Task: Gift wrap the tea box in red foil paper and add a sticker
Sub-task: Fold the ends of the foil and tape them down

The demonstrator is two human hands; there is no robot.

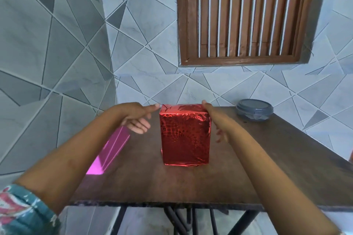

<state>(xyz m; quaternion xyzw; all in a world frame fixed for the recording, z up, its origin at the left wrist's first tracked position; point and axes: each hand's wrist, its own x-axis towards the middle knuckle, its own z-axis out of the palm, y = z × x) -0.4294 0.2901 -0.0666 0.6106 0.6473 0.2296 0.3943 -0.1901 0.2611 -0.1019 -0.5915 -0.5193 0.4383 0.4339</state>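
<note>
Brown table (191,183), foil-wrapped tea box (184,133), left hand (137,118) 1 straight finger touching corner, right hand (216,122) grip unclear

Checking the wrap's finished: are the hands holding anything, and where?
No firm grip shows: the foil-wrapped box stands on the table, the left hand touching its upper left corner, the right hand its upper right corner.
</note>
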